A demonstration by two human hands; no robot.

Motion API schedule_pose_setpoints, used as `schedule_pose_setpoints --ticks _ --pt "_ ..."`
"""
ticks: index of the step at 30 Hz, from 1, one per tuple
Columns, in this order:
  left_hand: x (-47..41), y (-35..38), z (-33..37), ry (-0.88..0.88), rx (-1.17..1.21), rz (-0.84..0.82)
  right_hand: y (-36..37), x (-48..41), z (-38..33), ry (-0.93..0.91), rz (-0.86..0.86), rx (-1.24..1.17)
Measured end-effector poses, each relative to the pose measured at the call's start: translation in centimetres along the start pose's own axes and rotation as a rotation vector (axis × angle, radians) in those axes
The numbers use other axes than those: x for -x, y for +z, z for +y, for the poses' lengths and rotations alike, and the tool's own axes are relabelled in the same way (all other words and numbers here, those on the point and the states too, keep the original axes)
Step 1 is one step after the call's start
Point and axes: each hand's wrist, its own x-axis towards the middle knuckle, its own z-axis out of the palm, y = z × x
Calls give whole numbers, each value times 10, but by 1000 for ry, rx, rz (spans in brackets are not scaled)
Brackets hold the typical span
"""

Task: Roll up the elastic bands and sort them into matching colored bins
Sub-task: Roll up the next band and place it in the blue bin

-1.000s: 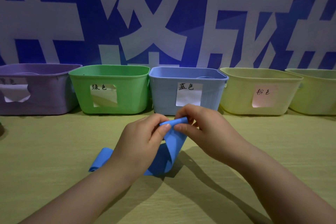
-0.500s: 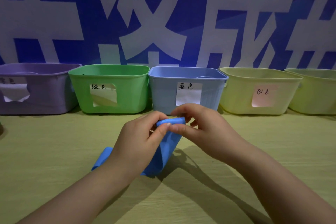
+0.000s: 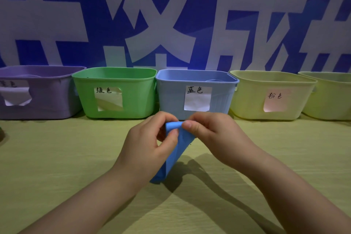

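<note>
A blue elastic band (image 3: pixel 175 156) is held above the table, its top end rolled into a small tube between my fingers. My left hand (image 3: pixel 150 146) pinches the roll from the left and my right hand (image 3: pixel 214 135) pinches it from the right. The loose tail hangs down and its lower end touches the table, partly hidden behind my left wrist. Just behind my hands stands the blue bin (image 3: pixel 171 93) with a white label.
A row of bins lines the back wall: purple bin (image 3: pixel 47 100) at left, green bin (image 3: pixel 136 93), then the blue one, a yellow bin with a pink label (image 3: pixel 247 99), and another yellow bin (image 3: pixel 330 100) at the right edge. The yellow-green tabletop (image 3: pixel 57 157) spreads in front.
The roll has grown as my hands turned it. The hanging tail has shortened, and the part that lay on the table to the left has been drawn in behind my left wrist.
</note>
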Motion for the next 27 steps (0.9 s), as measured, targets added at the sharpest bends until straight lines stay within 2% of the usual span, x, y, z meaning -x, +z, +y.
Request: schedule_pose_setpoints --ticks 9,18,21,27 --pt "-2 -1 -4 -63 50 17 4 -2 2 -15 78 -127" --pt "0 -1 1 -12 79 14 5 0 -1 28 3 -89" --pt "0 -2 2 46 -6 14 6 0 -3 87 8 -211" --pt "-1 -3 0 -19 24 56 11 1 -6 66 -5 -461"
